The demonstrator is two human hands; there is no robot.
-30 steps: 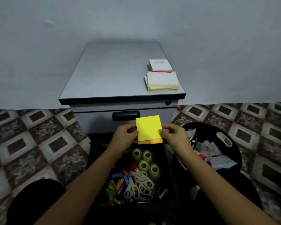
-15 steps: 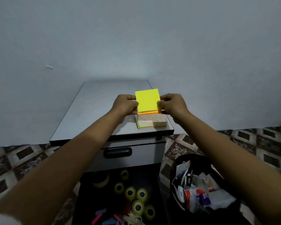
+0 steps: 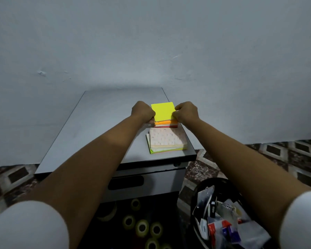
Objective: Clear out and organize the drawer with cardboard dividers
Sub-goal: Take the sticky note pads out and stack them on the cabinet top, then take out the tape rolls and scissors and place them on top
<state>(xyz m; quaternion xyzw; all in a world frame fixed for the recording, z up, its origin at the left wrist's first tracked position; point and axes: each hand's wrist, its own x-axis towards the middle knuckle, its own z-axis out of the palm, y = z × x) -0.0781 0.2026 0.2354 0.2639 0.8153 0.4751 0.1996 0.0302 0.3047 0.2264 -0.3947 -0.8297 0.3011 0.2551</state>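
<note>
A yellow sticky-note pad (image 3: 163,111) with an orange layer beneath sits on top of a small red-edged pad (image 3: 166,125) at the right of the grey cabinet top (image 3: 104,123). My left hand (image 3: 142,112) grips its left edge and my right hand (image 3: 185,112) grips its right edge, fingers curled. Just in front lies a bigger stack of patterned note paper (image 3: 166,140). Below the cabinet, the open dark drawer (image 3: 169,209) holds several yellow-green tape rolls (image 3: 142,228); my arms hide much of it.
A black round bin (image 3: 221,184) full of paper and plastic scraps stands on the patterned floor at the right of the drawer. A closed upper drawer with a dark handle (image 3: 126,183) faces me. A plain wall rises behind the cabinet.
Both hands carried the yellow pad up from above the drawer, past the patterned stack, and set it down on the small red-edged pad farther back. My view tilted upward.
</note>
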